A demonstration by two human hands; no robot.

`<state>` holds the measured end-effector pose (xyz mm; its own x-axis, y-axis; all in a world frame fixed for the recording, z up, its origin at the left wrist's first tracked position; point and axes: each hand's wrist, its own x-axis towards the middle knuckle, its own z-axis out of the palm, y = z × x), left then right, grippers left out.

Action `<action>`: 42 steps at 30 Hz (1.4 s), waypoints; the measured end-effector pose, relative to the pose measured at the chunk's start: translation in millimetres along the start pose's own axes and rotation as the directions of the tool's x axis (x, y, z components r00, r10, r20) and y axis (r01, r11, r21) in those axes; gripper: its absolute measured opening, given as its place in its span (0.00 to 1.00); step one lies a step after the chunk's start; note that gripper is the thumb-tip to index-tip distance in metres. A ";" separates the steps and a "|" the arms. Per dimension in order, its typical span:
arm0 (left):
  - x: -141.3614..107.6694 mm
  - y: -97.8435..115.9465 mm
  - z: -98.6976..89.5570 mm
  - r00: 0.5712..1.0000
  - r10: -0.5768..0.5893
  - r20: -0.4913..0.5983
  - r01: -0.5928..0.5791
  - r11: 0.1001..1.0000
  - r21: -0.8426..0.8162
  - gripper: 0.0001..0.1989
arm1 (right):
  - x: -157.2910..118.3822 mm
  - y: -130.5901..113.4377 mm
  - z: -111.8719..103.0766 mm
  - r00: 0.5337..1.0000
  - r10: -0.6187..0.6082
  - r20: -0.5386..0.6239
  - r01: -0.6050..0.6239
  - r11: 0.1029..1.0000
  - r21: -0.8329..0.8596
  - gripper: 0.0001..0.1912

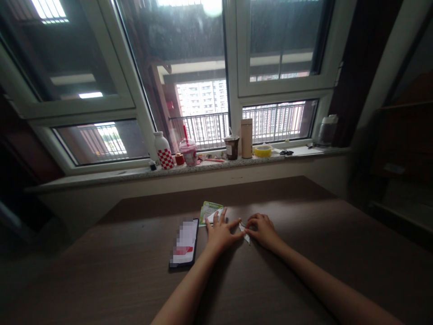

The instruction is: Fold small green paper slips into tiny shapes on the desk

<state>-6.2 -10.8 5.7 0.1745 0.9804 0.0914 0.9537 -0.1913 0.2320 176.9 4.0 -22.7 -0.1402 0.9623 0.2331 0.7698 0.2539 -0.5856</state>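
A small, narrow piece of folded white paper lies on the brown table between my hands. My left hand rests with fingers spread, its thumb and index fingertips at the paper's left side. From the right, my right hand has its fingers bent together, with thumb and fingertips pinching the paper's edge. Green-and-white printed sheets or packets lie beyond my left hand, partly covered by its fingers. A phone with a lit, blurred screen lies left of my left hand.
The brown table ends before a window sill. Along the sill stand a red-checked white bottle, a pink drink cup, a brown drink cup, a tan box, a yellow tape roll and black scissors.
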 end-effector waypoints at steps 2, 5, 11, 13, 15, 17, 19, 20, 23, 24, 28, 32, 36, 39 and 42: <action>-0.8 -0.2 1.9 1.000 0.014 -0.023 -0.013 1.000 0.005 0.29 | -0.3 -0.6 -0.1 1.000 0.007 -0.001 -0.007 1.000 0.004 0.06; -2.1 -0.1 6.2 0.997 0.027 -0.071 -0.026 1.000 0.010 0.31 | -1.3 -1.5 -0.3 1.000 0.010 -0.013 -0.010 1.000 0.010 0.06; -4.0 5.6 8.9 0.983 0.068 -0.171 -0.079 0.995 -0.057 0.20 | -2.6 -1.0 -0.3 0.999 0.000 -0.036 0.001 1.000 0.021 0.06; -3.8 7.5 7.3 0.984 0.071 -0.162 -0.084 0.994 -0.075 0.14 | -2.2 -0.1 0.1 0.999 -0.006 -0.035 0.007 1.000 0.024 0.07; -3.3 8.2 5.5 0.988 0.072 -0.137 -0.084 0.993 -0.084 0.12 | -1.7 0.7 0.4 0.999 -0.014 -0.035 0.015 1.000 0.023 0.06; -2.9 7.7 4.1 0.990 0.078 -0.114 -0.087 0.993 -0.078 0.12 | -1.3 0.9 0.5 0.999 -0.013 -0.033 0.014 1.000 0.020 0.06; -2.7 6.6 3.5 0.992 0.077 -0.098 -0.084 0.995 -0.062 0.13 | -1.3 0.3 0.2 0.999 -0.007 -0.031 0.008 1.000 0.019 0.07; -2.6 6.0 3.3 0.993 0.072 -0.094 -0.077 0.996 -0.053 0.13 | -1.5 -0.2 -0.1 1.000 -0.007 -0.029 0.007 1.000 0.020 0.07; -2.6 4.4 3.2 0.996 0.046 -0.082 -0.049 0.998 -0.039 0.16 | -2.3 -1.9 -1.4 1.000 -0.007 -0.020 0.008 1.000 0.020 0.07; -2.5 3.9 3.1 0.996 0.038 -0.078 -0.041 0.998 -0.037 0.17 | -2.6 -2.3 -1.8 1.000 -0.006 -0.018 0.007 1.000 0.019 0.07; -1.6 1.5 2.0 0.997 0.022 -0.069 -0.024 0.999 -0.027 0.22 | -2.9 -2.5 -2.1 1.000 -0.010 -0.011 0.010 1.000 0.018 0.06; -0.9 -1.2 1.3 0.997 0.042 -0.063 -0.043 0.999 -0.012 0.24 | -2.3 -1.9 -0.9 1.000 0.001 -0.013 -0.001 1.000 0.012 0.05; -0.5 -3.4 3.5 0.998 0.032 -0.047 -0.032 0.999 0.002 0.28 | -1.9 -2.3 -0.6 1.000 0.004 -0.004 -0.004 1.000 0.008 0.06; -0.6 -4.8 7.0 0.998 0.033 -0.058 -0.032 0.999 0.024 0.29 | -2.4 -3.1 -1.1 1.000 0.002 -0.004 -0.002 1.000 0.003 0.06; -1.3 -6.1 11.3 0.995 0.050 -0.089 -0.047 0.998 0.034 0.29 | -3.2 -3.4 -1.4 1.000 -0.003 -0.017 0.003 1.000 0.006 0.06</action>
<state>-9.5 -10.3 -6.7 0.1993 0.9617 0.1882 0.9523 -0.2354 0.1940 175.6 -0.1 -20.4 -0.1324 0.9597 0.2478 0.7653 0.2578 -0.5898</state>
